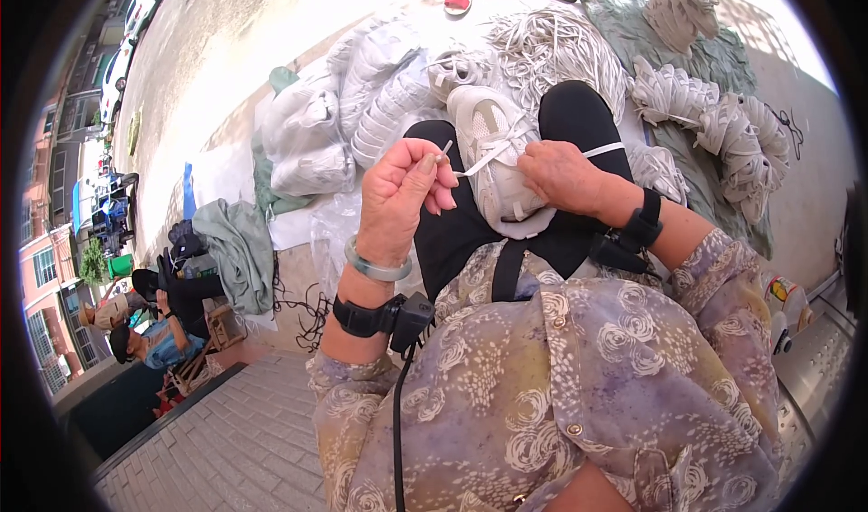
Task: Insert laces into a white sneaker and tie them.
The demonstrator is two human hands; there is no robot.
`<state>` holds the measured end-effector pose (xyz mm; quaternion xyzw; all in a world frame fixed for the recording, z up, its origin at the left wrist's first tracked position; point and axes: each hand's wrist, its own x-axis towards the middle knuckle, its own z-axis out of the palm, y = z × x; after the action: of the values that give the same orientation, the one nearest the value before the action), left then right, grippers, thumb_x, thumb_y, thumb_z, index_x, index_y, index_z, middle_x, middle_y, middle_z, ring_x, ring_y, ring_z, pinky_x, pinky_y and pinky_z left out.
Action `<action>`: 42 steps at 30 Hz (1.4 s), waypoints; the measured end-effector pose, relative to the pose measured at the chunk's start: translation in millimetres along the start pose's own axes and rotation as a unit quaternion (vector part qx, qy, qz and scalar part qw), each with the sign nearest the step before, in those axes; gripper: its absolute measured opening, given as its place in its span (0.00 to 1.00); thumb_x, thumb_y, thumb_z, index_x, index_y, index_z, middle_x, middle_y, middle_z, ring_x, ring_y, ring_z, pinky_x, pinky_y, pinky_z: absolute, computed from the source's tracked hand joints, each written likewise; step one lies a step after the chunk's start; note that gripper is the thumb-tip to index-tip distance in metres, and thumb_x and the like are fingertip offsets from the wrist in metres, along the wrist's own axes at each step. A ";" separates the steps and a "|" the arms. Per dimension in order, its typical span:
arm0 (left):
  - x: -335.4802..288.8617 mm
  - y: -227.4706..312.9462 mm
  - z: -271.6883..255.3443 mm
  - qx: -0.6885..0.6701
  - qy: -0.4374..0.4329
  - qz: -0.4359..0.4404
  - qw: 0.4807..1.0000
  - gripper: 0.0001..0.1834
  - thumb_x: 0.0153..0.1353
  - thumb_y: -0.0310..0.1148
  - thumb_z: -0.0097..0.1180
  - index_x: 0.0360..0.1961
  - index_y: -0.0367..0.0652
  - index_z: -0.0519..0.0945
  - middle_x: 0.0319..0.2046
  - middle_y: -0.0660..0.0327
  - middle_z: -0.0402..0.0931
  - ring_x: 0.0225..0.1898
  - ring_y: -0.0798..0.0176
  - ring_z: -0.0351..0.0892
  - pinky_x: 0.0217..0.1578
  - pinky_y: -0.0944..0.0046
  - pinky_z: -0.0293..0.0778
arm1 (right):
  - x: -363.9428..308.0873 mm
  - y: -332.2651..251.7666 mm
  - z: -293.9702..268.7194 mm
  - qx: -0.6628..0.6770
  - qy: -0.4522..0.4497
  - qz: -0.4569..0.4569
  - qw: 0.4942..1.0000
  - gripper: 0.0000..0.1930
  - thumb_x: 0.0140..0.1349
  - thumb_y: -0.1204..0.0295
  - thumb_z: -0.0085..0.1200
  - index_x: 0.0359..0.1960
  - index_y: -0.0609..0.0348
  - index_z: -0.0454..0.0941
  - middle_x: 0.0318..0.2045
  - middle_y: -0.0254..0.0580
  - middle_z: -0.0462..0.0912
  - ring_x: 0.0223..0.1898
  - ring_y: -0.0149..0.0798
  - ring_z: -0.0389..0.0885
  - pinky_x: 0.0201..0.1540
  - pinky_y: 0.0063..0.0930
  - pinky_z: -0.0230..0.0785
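- Sunlit pavement [226, 51] strewn with white shoes.
- Left hand [398, 200] pinches the lace tip [445, 150], lace running right to the sneaker [497, 155].
- Right hand [565, 176] presses it, probably gripping lace.

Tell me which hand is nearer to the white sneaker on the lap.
Right. The right hand rests on the white sneaker, touching its side. The left hand is raised off to the sneaker's left, apart from it, pinching the tip of the white lace.
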<state>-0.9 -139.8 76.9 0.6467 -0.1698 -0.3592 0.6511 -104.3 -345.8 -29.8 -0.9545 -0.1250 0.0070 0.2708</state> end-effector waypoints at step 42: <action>-151.6 -78.5 -182.2 -0.116 0.441 -0.127 0.881 0.03 0.59 0.30 0.48 0.29 0.46 0.69 0.18 0.67 0.65 0.13 0.74 0.58 0.14 0.72 0.54 | 16.4 39.3 -13.6 0.062 0.156 0.071 0.983 0.05 0.53 0.71 0.47 0.26 0.57 0.73 0.25 0.43 0.74 0.31 0.48 0.75 0.33 0.39 0.67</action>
<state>0.8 103.0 18.8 0.6741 0.2610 -0.1337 0.6779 -78.1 -381.1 -37.7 -0.9318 -0.0121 -0.1145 0.3442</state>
